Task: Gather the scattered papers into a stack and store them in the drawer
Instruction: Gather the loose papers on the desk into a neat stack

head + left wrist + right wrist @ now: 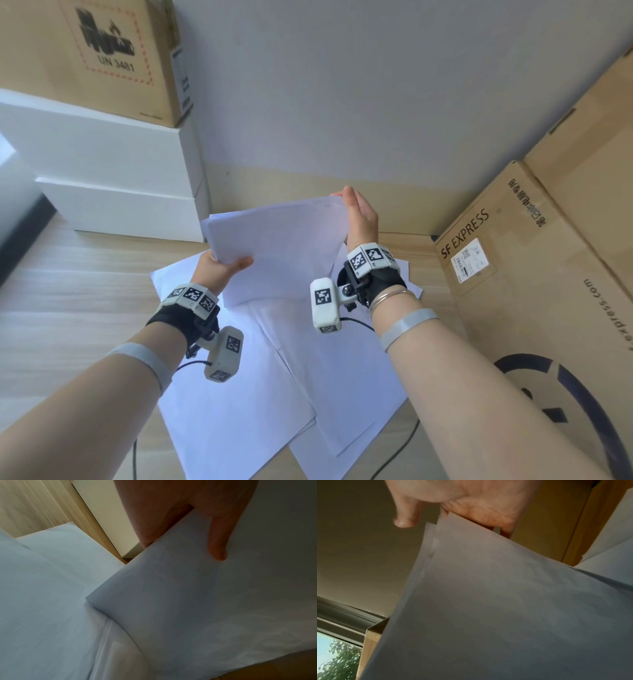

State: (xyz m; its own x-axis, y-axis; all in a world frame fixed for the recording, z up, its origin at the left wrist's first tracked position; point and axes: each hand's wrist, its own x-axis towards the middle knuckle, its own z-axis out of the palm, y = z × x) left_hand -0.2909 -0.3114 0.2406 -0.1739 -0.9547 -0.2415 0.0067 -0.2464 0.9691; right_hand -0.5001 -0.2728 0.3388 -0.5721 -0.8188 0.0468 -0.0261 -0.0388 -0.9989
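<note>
Aloft, two hands, left hand (219, 265) and right hand (359, 214), gripping paper sheaf (281, 246)

"UN 3481" on upper box (102, 58), "SF EXPRESS" on right box (507, 260)

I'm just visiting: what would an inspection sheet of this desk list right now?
Surface: wooden desk, light grain.
Job's things: held sheets lifted off the desk; loose papers lie overlapping below; no drawer seen.
Clutter: SF Express box at right; white boxes at left, a brown carton on top.
Hands: left hand pinches the sheets' near corner; right hand holds their far edge.
Cables: black cable near the front edge.
Surroundings: grey wall behind.
</note>
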